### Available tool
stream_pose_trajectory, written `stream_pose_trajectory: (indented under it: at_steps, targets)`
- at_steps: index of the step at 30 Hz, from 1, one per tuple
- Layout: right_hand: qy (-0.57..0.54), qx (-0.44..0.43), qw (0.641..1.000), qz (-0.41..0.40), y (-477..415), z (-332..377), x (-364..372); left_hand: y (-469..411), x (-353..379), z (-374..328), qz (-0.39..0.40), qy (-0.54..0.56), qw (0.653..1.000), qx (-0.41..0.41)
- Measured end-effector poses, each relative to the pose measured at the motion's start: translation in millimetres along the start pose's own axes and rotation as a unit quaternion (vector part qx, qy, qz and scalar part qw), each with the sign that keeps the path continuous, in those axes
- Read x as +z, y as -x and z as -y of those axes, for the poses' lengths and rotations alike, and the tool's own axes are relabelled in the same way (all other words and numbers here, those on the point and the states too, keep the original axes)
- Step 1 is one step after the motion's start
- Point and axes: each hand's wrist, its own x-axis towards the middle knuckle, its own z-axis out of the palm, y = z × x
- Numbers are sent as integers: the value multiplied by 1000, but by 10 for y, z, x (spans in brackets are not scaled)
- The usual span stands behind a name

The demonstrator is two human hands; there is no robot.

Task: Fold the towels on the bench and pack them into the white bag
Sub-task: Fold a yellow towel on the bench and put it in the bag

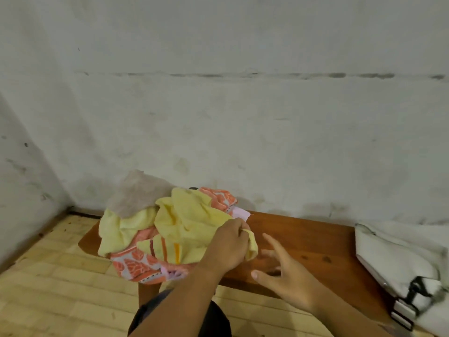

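A heap of crumpled towels lies on the left end of the wooden bench [303, 237]. A yellow towel [192, 222] tops the heap, over an orange patterned towel [136, 266] and a grey-beige towel [138, 193] at the back. My left hand [228, 246] is closed on the right edge of the yellow towel. My right hand [284, 273] hovers just above the bare bench to the right of the heap, fingers spread, holding nothing. The white bag [398, 259] lies on the bench's right end with a black buckle strap at its near side.
A stained white wall stands right behind the bench and meets a side wall at the left. The floor [48, 288] is pale yellow tile. Bare wood stretches between the heap and the bag. My dark-clothed knee [213, 319] is below the bench's front edge.
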Motion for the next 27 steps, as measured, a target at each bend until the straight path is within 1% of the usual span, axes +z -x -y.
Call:
stream_pose_trajectory:
  at_steps: [4,6,9,12,14,15,17,19,21,22,23,24,25,27]
  targets:
    - [-129,28,990,-43,-119,-324,-45,-217,325,-149,37,-3,999,-7]
    - [-169,33,984,-52,-139,-461,-73,-276,502,-230,64,20,998,-5]
    - [-166,25,984,-51,-132,-620,-184,-303,738,-388,122,83,989,2]
    - [-159,79,982,-69,-136,-695,-370,-316,963,-559,207,130,969,23]
    - [-156,135,971,-120,-141,-764,-482,-321,1096,-637,259,146,954,30]
    - [-164,155,963,-148,-127,-822,-531,-324,1148,-664,273,156,949,32]
    - [-171,170,949,-205,-74,-930,-626,-330,1207,-671,277,164,946,42]
    - [-202,185,924,-267,-16,-996,-712,-368,1189,-614,236,126,961,71]
    - [-243,207,890,-326,15,-1041,-797,-445,1109,-475,156,42,983,89]
    - [-264,214,873,-350,23,-1056,-831,-488,1050,-376,116,-6,990,82]
    - [-277,222,861,-363,31,-1063,-858,-526,977,-268,90,-57,992,61]
    - [-289,234,852,-369,47,-1041,-876,-547,894,-166,80,-104,991,26]
    - [-305,245,842,-372,57,-1028,-890,-558,803,-73,85,-146,985,-19]
    - [-340,253,823,-378,80,-965,-903,-550,641,89,130,-203,964,-111]
